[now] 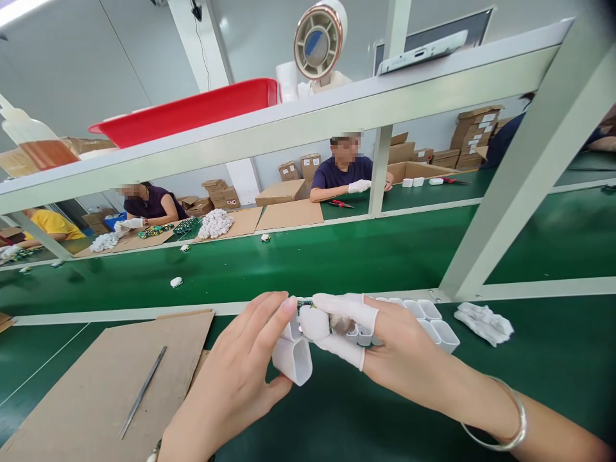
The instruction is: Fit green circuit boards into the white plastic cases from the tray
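My right hand (356, 324), with white finger cots on several fingers, pinches a small circuit board (305, 303) with a white part (315, 322) on it. Its fingers partly cover that piece. Bare-fingered, my left hand (253, 346) curls around an open white plastic housing (294, 360), thumb on the near side and fingertips by the board. A second housing shows just behind the first. Beyond and under my right hand stand several more open white housings (445, 335), partly hidden by it.
Tweezers (143, 393) lie on a cardboard sheet (91, 378) at left. A crumpled white glove (484, 323) lies at right. Behind runs a green conveyor belt (337, 256) with a few small white parts. A shelf frame (510, 173) crosses above; co-workers (344, 170) sit opposite.
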A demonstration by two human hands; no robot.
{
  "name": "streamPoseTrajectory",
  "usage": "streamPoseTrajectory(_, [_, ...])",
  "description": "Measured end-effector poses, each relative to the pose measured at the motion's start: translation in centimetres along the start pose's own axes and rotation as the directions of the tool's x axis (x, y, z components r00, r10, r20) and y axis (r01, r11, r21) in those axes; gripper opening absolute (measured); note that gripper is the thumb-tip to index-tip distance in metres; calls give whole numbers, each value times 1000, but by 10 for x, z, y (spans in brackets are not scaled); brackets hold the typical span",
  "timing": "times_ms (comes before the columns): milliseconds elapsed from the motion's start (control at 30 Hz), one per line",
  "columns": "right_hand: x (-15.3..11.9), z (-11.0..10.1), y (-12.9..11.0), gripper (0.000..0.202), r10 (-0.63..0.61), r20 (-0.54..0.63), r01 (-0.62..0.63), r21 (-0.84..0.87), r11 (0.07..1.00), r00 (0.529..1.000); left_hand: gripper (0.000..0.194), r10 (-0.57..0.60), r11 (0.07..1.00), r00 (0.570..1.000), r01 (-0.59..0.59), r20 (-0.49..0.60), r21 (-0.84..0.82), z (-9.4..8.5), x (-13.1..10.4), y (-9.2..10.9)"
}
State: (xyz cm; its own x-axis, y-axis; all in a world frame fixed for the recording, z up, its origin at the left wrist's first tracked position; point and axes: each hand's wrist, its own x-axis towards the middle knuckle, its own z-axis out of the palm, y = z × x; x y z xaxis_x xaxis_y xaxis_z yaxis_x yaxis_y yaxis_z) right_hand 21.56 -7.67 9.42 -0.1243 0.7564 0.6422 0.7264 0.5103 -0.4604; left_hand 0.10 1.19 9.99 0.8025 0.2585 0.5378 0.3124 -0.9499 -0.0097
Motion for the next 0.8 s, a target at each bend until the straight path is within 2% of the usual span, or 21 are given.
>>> streamPoseTrajectory(367, [-3,7,5,37,-72,-42,66,-131,989,997,90,48,998,999,-48,12,42,-1,3,4])
streamPoseTrajectory(533, [-4,6,5,29,-29,23,32,-130,991,999,91,36,998,999,-37,18,41,1,3,4])
streamPoseTrajectory(700, [-1,-8,-1,18,23,158,-17,-38,999,987,93,38,999,999,-38,11,33,0,2,5])
streamPoseTrajectory(800, [1,-15,-2,21,38,193,-46,37,998,981,94,32,999,999,-32,13,4,-2,2,6])
